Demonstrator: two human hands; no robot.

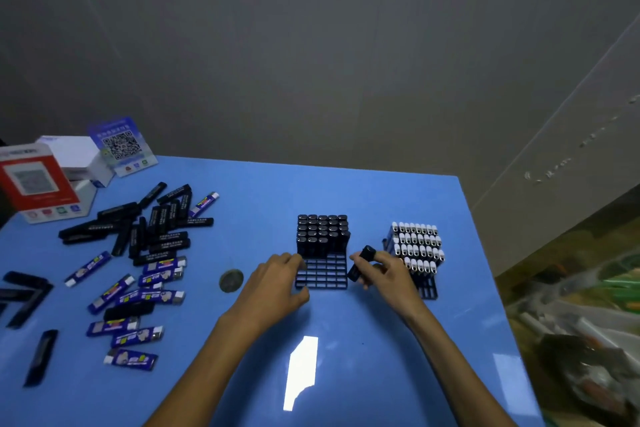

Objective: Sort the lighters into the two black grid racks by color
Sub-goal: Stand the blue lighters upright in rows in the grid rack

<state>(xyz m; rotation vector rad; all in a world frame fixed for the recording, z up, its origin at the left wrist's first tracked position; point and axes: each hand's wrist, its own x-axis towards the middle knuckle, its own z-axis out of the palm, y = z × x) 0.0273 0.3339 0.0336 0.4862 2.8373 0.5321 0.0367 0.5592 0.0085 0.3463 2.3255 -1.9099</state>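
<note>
While you held the black lighter (360, 263) tilted in your right hand (388, 279), fingers and thumb pinched round its body, it sat just beside the right edge of the left grid rack (322, 276) and was not yet over a slot. That rack had its far rows packed with upright black lighters (322, 234); its near rows showed open cells, so I judged it somewhat over half filled. Your left hand (277, 282) rested against the rack's near-left corner, fingers curled onto its edge and thumb at the front, apparently steadying it. Just behind your right hand stood the right grid rack (427, 289), mostly loaded with white-capped blue lighters (417, 246), with a few near cells unfilled, partly hidden by your hand. Well to the left, plenty was left: a loose pile of black lighters (152, 225) and a scatter of blue lighters (138, 302) lay flat on the blue table (346, 191), with more black ones at the far-left edge. A round grey disc (231, 280) lay near your left wrist. QR-code cards and boxes (69, 166) stood at the far-left corner. I judged the sort past midway, both colours unfinished.
</note>
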